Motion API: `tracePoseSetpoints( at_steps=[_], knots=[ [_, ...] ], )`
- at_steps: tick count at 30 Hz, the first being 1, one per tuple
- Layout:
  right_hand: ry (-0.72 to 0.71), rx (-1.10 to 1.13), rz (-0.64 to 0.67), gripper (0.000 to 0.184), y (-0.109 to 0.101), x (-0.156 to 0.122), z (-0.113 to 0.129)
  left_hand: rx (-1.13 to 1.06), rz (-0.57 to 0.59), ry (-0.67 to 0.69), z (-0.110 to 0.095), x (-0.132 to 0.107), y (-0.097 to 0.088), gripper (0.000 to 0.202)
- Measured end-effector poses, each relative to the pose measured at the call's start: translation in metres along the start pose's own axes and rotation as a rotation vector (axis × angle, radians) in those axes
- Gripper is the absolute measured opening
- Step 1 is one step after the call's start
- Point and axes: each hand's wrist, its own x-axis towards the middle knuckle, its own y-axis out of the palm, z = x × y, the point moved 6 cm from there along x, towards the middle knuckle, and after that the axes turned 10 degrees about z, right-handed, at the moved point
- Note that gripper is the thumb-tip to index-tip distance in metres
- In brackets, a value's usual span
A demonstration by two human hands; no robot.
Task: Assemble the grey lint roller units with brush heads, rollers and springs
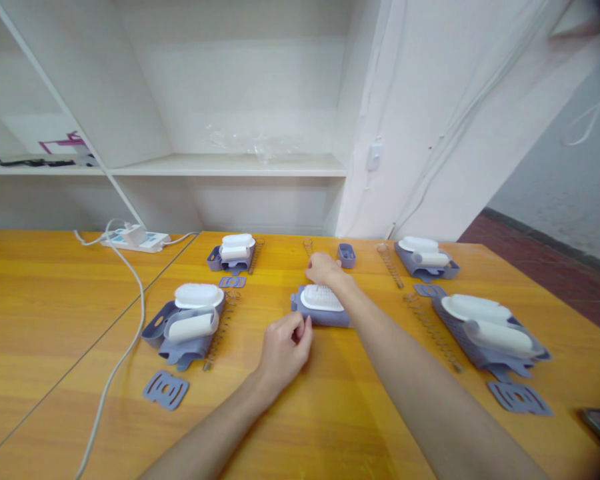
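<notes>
My left hand [286,347] hovers over the wooden table [330,413] with its fingers curled in a pinch; what it holds, if anything, is too small to make out. Just beyond it lies a grey-blue base with a white bristle pad [321,303]. My right hand [323,269] reaches past that base, fingers bent down onto the table near a thin metal spring [308,247] and a small grey-blue cap [347,255]. Its fingertips are hidden.
Similar grey-blue and white part sets lie at the left [190,323], back left [233,252], back right [427,257] and right [490,330], with long springs [433,327] and flat slotted plates [166,389] beside them. A power strip [136,239] and its white cable [130,333] cross the left side.
</notes>
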Motion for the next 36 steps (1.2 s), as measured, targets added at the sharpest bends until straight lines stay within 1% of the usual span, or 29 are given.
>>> tracePoseSetpoints(
  at_steps=[5,9,13,14,15,18,20,24,27,29,30,33,36],
  knots=[
    [0.047,0.027,-0.112,0.027,-0.008,-0.005,-0.020,0.000,0.002,-0.001,0.000,0.000,0.000,0.035],
    [0.093,0.051,-0.151,0.024,-0.011,-0.009,-0.036,0.006,0.003,0.005,0.000,0.000,0.000,0.035],
    [0.061,0.071,-0.123,0.042,-0.005,-0.006,-0.049,0.010,0.004,0.004,-0.001,0.000,0.000,0.035],
    [0.050,0.077,-0.108,0.043,-0.003,-0.004,-0.053,0.012,0.007,0.005,-0.001,0.001,0.000,0.035],
    [0.039,0.083,-0.092,0.041,-0.001,-0.003,-0.056,0.013,0.009,0.006,-0.001,0.001,0.001,0.035],
    [0.011,0.104,-0.049,0.024,0.006,0.002,-0.064,0.023,0.006,0.016,0.000,0.000,0.001,0.035],
    [0.001,0.116,-0.035,0.017,0.009,0.002,-0.069,0.041,-0.004,0.040,-0.002,-0.001,0.001,0.034],
    [0.004,0.147,-0.038,0.015,0.010,-0.003,-0.079,0.134,-0.040,0.145,-0.013,-0.004,-0.003,0.029],
    [0.010,0.173,-0.062,0.016,0.010,-0.012,-0.090,0.213,-0.055,0.224,-0.025,-0.007,-0.005,0.016],
    [0.008,0.189,-0.081,0.016,0.010,-0.018,-0.096,0.236,-0.020,0.273,-0.032,-0.008,-0.004,0.006],
    [0.005,0.198,-0.089,0.017,0.010,-0.022,-0.099,0.243,0.011,0.295,-0.034,-0.009,-0.002,0.005],
    [-0.002,0.230,-0.103,0.019,0.011,-0.029,-0.107,0.285,0.104,0.337,-0.039,-0.009,0.004,0.018],
    [-0.004,0.263,-0.098,0.020,0.012,-0.033,-0.115,0.363,0.169,0.348,-0.040,-0.008,0.009,0.029]
  ],
)
